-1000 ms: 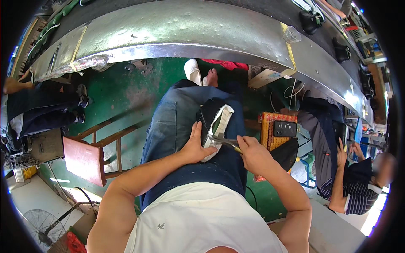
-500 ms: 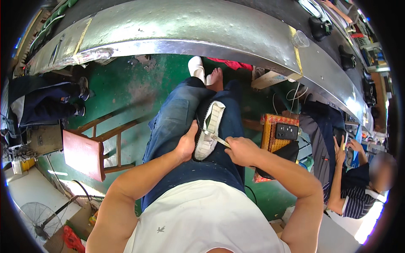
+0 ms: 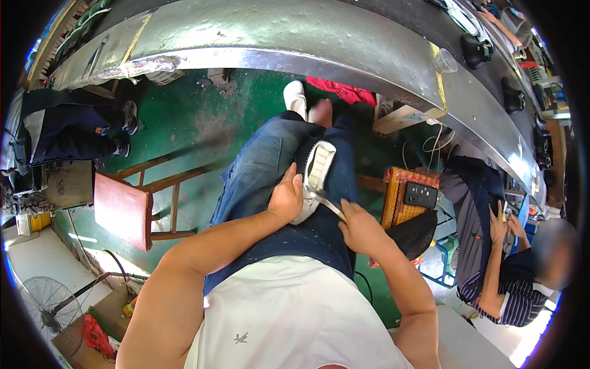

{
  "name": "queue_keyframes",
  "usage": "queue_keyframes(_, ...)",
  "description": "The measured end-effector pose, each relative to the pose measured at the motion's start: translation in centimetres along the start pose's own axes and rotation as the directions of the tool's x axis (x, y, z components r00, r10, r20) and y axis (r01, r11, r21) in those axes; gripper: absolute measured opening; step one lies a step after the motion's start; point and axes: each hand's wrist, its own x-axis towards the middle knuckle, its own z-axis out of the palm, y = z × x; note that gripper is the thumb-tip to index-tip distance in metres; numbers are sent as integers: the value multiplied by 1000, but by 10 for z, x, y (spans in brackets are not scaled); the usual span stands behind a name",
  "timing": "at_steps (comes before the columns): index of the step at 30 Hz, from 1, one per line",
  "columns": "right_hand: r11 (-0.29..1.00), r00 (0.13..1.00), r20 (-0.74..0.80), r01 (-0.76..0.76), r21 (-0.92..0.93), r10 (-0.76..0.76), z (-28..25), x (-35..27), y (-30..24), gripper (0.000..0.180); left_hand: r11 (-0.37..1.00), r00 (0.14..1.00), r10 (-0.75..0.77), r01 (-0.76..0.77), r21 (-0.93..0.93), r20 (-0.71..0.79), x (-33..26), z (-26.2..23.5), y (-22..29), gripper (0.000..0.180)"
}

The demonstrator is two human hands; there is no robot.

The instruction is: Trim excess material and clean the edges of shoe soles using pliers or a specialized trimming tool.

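Observation:
A dark shoe with a whitish underside and a stitched-looking rim (image 3: 321,165) lies bottom up along my lap, between my thighs. My left hand (image 3: 287,197) is closed around its left side, with the fingers lying over the pale part. In my right hand (image 3: 362,229) is the handle end of a slim metal hand tool (image 3: 330,205). The tool slants from that hand toward the middle of the shoe, and its tip reaches the pale surface next to my left fingers. The exact kind of tool cannot be made out. The shoe's near end is partly hidden by my left hand.
A metal-topped bench (image 3: 258,31) runs across ahead, with a clear plastic cup (image 3: 445,60) and black shoes (image 3: 477,50) on it. A wooden stool (image 3: 123,212) stands left. At right, a woven-top seat (image 3: 394,212) bears a black phone (image 3: 421,194); a co-worker (image 3: 513,277) sits beyond.
My left hand has moved up along the shoe and now covers more of its pale underside. My right hand and the tool have shifted slightly to the right. The view has turned slightly.

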Motion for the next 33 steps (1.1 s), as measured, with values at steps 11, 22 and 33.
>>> queue_keyframes(11, 987, 983, -145, -128, -96, 113, 24, 38, 13, 38, 978, 985, 128, -145, 149, 119, -5, -4, 3, 60)
queue_keyframes(22, 770, 920, 340, -357, 528, 194, -29, 26, 83, 23, 883, 879, 165, -334, 330, 448, 4, -24, 28, 60)
queue_keyframes(33, 980, 993, -104, -42, 195, 63, -21, 64, 32, 45, 888, 816, 49, -300, 349, 576, 14, -31, 41, 56)
